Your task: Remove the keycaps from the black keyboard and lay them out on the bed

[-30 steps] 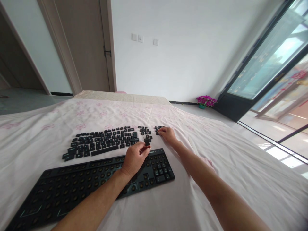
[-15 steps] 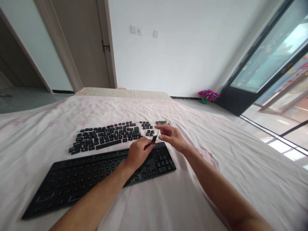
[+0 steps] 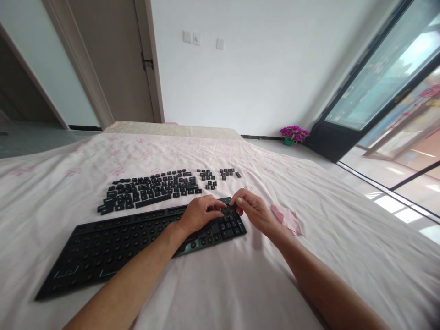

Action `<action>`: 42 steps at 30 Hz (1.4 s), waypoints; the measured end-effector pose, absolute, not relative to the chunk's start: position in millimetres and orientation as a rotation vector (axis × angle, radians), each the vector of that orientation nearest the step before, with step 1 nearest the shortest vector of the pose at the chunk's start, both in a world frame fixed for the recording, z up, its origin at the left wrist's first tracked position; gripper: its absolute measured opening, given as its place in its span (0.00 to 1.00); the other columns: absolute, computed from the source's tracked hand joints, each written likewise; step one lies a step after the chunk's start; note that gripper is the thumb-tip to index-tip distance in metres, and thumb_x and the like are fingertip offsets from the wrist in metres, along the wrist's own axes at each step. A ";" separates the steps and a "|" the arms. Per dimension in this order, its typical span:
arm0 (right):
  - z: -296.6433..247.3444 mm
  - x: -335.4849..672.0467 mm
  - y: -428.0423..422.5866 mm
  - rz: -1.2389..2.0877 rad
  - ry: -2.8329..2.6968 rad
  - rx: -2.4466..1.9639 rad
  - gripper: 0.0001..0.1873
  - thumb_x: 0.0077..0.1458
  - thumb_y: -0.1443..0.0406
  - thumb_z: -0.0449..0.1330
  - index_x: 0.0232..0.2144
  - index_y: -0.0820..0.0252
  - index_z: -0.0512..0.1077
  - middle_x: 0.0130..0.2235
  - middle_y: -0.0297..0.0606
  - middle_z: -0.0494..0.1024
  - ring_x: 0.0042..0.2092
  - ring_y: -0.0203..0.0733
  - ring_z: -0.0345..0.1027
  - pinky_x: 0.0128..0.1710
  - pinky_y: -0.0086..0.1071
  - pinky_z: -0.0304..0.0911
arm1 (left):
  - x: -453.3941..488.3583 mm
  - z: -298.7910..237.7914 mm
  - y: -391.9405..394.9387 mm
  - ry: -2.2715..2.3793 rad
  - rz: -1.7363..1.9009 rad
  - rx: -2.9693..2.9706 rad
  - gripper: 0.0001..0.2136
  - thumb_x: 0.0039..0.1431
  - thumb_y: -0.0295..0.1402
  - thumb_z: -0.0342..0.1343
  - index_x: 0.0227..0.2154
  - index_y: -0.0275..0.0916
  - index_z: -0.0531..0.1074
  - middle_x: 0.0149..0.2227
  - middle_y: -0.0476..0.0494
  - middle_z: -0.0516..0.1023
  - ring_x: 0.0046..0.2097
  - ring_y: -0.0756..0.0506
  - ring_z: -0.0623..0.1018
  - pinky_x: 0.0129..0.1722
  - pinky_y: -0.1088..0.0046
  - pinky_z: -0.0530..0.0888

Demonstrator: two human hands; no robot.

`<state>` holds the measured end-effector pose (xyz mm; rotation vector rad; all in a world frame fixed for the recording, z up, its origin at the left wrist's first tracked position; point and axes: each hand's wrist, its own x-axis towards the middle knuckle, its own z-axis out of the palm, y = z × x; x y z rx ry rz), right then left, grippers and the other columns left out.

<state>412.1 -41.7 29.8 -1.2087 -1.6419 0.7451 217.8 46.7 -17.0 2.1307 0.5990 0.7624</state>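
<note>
The black keyboard (image 3: 144,237) lies at a slant on the bed, most of its key places bare, with keys fitted in the number pad (image 3: 231,224) at its right end. Over the upper number pad is my left hand (image 3: 200,213), thumb and index finger apart, with nothing visible between them. My right hand (image 3: 253,210) meets it from the right, its fingertips pinched together at the pad's top edge; what they hold, if anything, is hidden. Beside that hand, thin wire pieces (image 3: 248,188) lie on the sheet.
Loose black keycaps (image 3: 154,188) lie in rows behind the keyboard, with smaller groups (image 3: 206,175) to the right and one long keycap (image 3: 238,174). A pink cloth (image 3: 288,220) rests right of my right wrist. The pale bedsheet (image 3: 220,284) is wrinkled.
Both hands have come down from above the keyboard's back edge onto the number pad. The dark keycap and thin wire seen earlier between my fingers no longer show there.
</note>
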 end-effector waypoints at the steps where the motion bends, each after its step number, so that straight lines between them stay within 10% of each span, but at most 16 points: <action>1: 28.4 412.4 -43.0 0.746 -1.657 -1.211 0.17 0.63 0.55 0.52 0.33 0.60 0.73 0.33 0.36 0.68 0.28 0.32 0.62 0.28 0.28 0.62 | 217.7 -17.1 46.7 0.602 0.746 2.142 0.10 0.52 0.36 0.62 0.39 0.44 0.79 0.32 0.51 0.76 0.33 0.49 0.74 0.36 0.75 0.70; 16: 18.5 396.3 -40.6 0.490 -2.012 -1.158 0.14 0.65 0.59 0.48 0.33 0.56 0.71 0.35 0.39 0.72 0.38 0.40 0.67 0.42 0.35 0.64 | 219.2 -14.6 44.6 0.595 0.638 2.394 0.05 0.52 0.37 0.63 0.30 0.43 0.76 0.32 0.53 0.79 0.35 0.48 0.76 0.34 0.76 0.67; 42: -8.7 385.3 -58.8 0.196 -1.830 -1.020 0.13 0.65 0.63 0.44 0.32 0.54 0.67 0.30 0.39 0.70 0.33 0.42 0.65 0.34 0.38 0.63 | 229.5 -22.9 26.7 0.281 0.925 2.786 0.15 0.68 0.34 0.44 0.28 0.37 0.71 0.26 0.48 0.69 0.29 0.51 0.69 0.30 0.76 0.65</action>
